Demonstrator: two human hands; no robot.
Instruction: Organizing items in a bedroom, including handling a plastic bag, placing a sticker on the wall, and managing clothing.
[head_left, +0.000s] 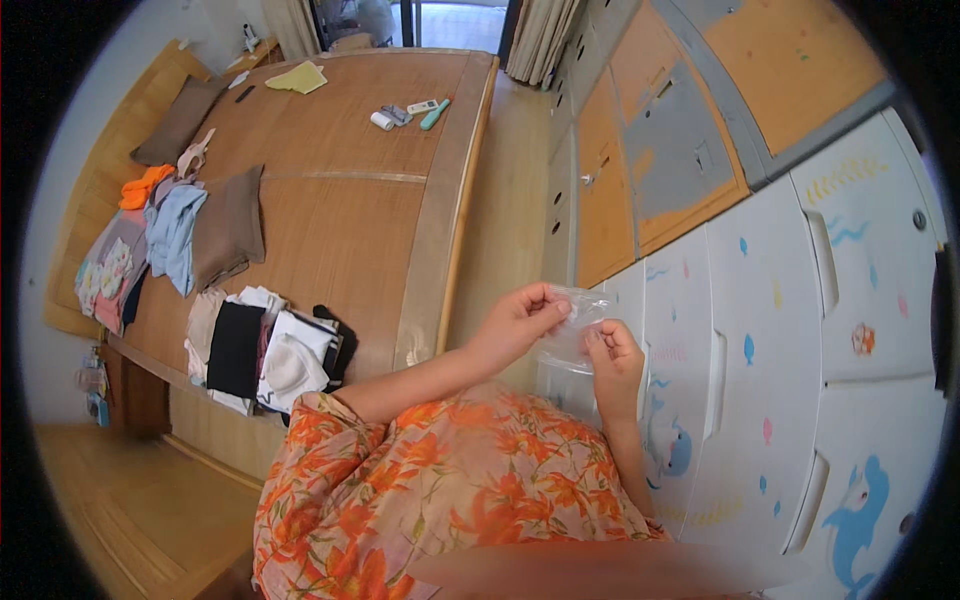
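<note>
A small clear plastic bag (568, 352) is stretched between my two hands, in front of the drawer units. My left hand (523, 322) pinches its upper left part between thumb and fingers. Lower down on the right side, my right hand (616, 360) grips the same bag with bent fingers. Something small and whitish shows near the left fingertips, too indistinct to name. Whether the bag holds anything else I cannot tell. Both hands are raised above the floor, close to the white drawer fronts (679, 330) with painted sea animals.
To the left stands a bed with a brown mat (337, 225). Folded clothes (240, 349) are stacked at its near edge, beside pillows (229, 225) and loose garments (176, 225). A remote control (422, 107) lies farther off. Wood-and-grey cabinets (679, 142) line the right, across a narrow floor strip (514, 187).
</note>
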